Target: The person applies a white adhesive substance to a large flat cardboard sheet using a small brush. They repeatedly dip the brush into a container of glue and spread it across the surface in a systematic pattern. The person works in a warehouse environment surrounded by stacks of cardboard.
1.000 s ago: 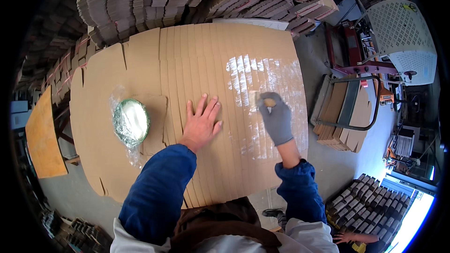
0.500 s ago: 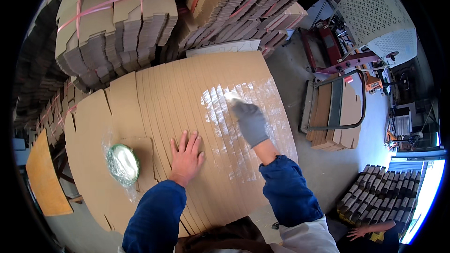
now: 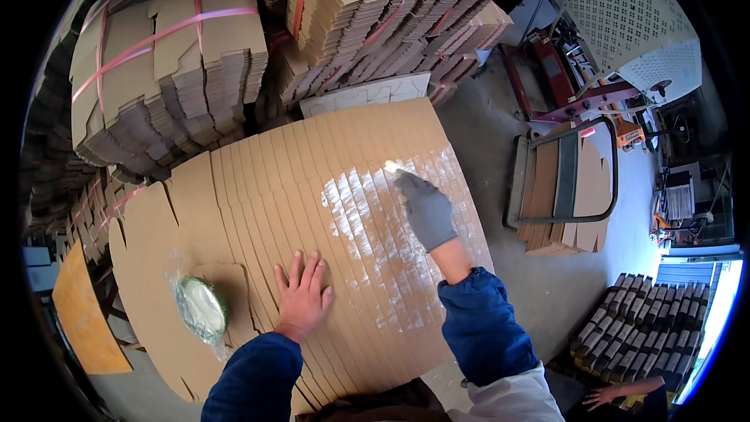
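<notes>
Overlapping flat cardboard blanks (image 3: 234, 187) lie fanned out in front of me, their edges forming narrow strips. My left hand (image 3: 303, 297) is bare and presses flat on them, fingers spread. Farther right, my right hand (image 3: 424, 207), in a grey glove, is closed on a small whitish wad (image 3: 393, 166); its exact kind is too small to tell. The wad touches the strips at the far end of a wet, shiny white smear (image 3: 355, 211). Left of my left hand, a green-rimmed bowl (image 3: 201, 306) wrapped in clear plastic holds a white paste and rests on the cardboard.
Strapped cardboard bundles (image 3: 164, 55) rise beyond the work surface. To the right stand a hand trolley (image 3: 564, 180) loaded with cardboard and a red-framed machine (image 3: 555, 70). Dark stacked bundles (image 3: 633, 328) and another person's hand (image 3: 601, 397) are at lower right. A wooden board (image 3: 86, 312) leans at left.
The view has shifted slightly. My gloved hand has slid a little along the smear with the wad, while my left hand stays flat on the cardboard.
</notes>
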`<state>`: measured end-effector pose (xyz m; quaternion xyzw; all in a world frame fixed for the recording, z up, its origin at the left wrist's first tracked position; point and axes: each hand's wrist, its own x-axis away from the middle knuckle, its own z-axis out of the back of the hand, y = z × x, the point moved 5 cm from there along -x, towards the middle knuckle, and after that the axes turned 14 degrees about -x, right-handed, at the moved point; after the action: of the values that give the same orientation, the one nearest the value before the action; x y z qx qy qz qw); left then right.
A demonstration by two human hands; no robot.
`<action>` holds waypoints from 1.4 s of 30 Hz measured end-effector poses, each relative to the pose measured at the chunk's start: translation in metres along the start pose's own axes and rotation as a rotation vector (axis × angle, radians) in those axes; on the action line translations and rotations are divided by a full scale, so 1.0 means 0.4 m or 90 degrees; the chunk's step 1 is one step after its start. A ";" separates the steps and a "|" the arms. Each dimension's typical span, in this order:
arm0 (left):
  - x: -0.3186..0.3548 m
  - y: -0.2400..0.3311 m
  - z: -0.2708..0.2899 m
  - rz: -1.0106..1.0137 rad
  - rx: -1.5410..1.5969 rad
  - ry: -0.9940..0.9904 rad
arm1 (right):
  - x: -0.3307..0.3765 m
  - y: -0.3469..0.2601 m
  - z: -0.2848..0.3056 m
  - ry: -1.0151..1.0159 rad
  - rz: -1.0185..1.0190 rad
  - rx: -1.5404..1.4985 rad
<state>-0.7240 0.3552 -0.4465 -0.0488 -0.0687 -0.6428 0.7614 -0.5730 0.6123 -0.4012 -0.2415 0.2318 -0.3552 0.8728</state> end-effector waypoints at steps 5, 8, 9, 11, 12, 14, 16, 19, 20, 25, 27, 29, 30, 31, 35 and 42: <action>0.000 -0.002 -0.002 -0.002 -0.003 -0.012 | -0.011 0.000 0.009 -0.030 -0.055 -0.039; -0.002 -0.002 -0.002 0.000 0.001 -0.010 | -0.020 0.036 0.022 -0.037 -0.110 -0.034; 0.001 -0.002 -0.002 -0.001 0.004 -0.005 | -0.021 0.063 0.036 -0.014 -0.135 -0.032; -0.003 0.000 0.000 -0.001 0.009 -0.005 | -0.022 0.054 0.054 0.018 -0.119 -0.068; -0.004 0.000 0.000 0.002 0.009 -0.008 | -0.027 0.047 0.044 -0.005 -0.115 -0.062; -0.004 0.002 -0.001 0.001 0.008 -0.011 | -0.029 0.039 0.030 -0.050 -0.109 -0.048; -0.002 0.001 0.002 0.003 0.005 -0.011 | -0.019 0.112 0.064 0.004 -0.132 -0.018; 0.001 0.000 0.002 -0.004 0.012 -0.006 | -0.014 0.108 0.066 0.005 -0.098 -0.031; 0.003 -0.001 0.002 -0.003 0.013 -0.008 | -0.008 0.094 0.060 -0.010 -0.079 -0.045; 0.004 -0.001 0.006 -0.006 0.013 -0.002 | -0.011 0.161 0.112 0.041 -0.167 -0.005; 0.001 -0.005 0.006 -0.001 0.007 -0.007 | -0.024 0.137 0.089 -0.004 -0.145 -0.009; -0.004 -0.001 0.008 -0.002 0.009 -0.010 | -0.029 0.156 0.096 -0.001 -0.160 0.010; -0.004 0.001 0.007 -0.003 0.011 -0.013 | -0.025 0.190 0.114 0.022 -0.185 0.028; -0.003 -0.001 0.005 0.000 0.011 -0.017 | -0.033 0.192 0.125 0.043 -0.208 0.042; -0.001 0.000 0.005 -0.002 0.016 -0.014 | -0.036 0.168 0.097 0.000 -0.114 -0.015; 0.004 -0.003 0.012 -0.002 0.016 -0.016 | -0.041 0.176 0.100 -0.011 -0.126 0.025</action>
<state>-0.7253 0.3543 -0.4417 -0.0473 -0.0864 -0.6426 0.7598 -0.5245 0.6792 -0.4076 -0.2492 0.1919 -0.4423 0.8399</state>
